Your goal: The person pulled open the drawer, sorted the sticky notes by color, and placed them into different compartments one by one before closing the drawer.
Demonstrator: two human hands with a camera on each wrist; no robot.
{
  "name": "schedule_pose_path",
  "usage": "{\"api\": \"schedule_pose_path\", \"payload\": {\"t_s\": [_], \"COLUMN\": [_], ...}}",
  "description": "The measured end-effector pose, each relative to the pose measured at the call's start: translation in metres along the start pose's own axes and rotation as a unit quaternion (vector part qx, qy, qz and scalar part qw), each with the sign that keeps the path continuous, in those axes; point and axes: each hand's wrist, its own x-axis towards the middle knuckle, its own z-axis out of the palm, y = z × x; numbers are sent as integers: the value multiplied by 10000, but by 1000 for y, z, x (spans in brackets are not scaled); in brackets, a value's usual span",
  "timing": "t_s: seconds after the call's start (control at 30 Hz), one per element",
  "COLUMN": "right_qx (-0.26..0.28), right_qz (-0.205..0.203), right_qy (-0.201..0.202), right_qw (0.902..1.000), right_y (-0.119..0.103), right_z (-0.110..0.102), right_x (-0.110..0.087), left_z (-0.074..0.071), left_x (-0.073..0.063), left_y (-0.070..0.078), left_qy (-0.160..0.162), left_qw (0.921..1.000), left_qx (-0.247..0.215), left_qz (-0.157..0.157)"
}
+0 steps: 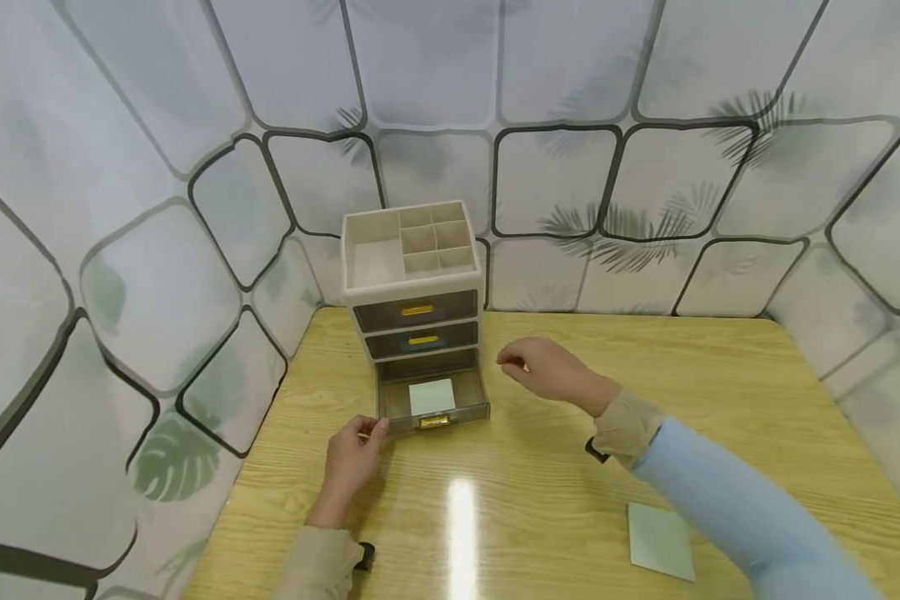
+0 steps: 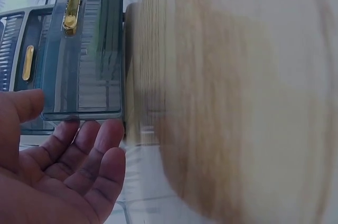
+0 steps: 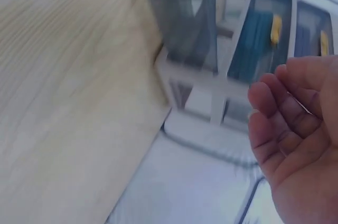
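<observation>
A small beige desk organizer [image 1: 412, 289] has its smoky clear bottom drawer [image 1: 468, 392] pulled out, with a pale green square paper pad [image 1: 431, 397] lying inside. My left hand [image 1: 352, 454] is at that drawer's front left corner. In the left wrist view, the fingertips [image 2: 110, 131] come right up to the drawer's side, and the thumb stands apart from them. To the right of the organizer, my right hand [image 1: 551, 368] hovers over the table, fingers loosely bent and holding nothing. The right wrist view shows its empty palm beside the drawers.
Another pale green square pad [image 1: 660, 542] lies on the wooden table [image 1: 540, 517], near the right forearm. Two upper drawers with yellow handles [image 1: 417, 310] are closed. The organizer's top tray [image 1: 375, 258] is divided into compartments. Patterned cloth walls [image 1: 555, 183] enclose the table.
</observation>
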Motion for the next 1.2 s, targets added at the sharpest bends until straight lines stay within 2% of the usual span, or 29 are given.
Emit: {"api": "schedule_pose_path", "payload": {"t_s": [0.2, 0.4, 0.57, 0.73, 0.97, 1.2], "right_qx": [-40, -211, -477, -634, -445, -421], "right_qz": [169, 423, 456, 593, 815, 1074], "right_qy": [-9, -239, -349, -620, -1067, -1267], "right_qw": [9998, 9986, 9972, 9943, 9899, 9852], "right_y": [19, 26, 29, 28, 28, 34], "right_z": [-22, -28, -23, -15, -3, 6], "right_x": [-47, -89, -118, -143, -170, -194], "left_z": [-1, -2, -2, -2, -2, -3], "left_x": [1, 0, 0, 1, 2, 2], "left_y": [1, 1, 2, 2, 1, 0], "left_qy": [-124, -181, -213, -275, -289, -324], "left_qw": [9999, 9998, 9997, 9996, 9995, 9995], "left_qx": [-106, -100, -111, -102, -75, 2], "left_qz": [-12, -7, -25, -35, -52, -1]}}
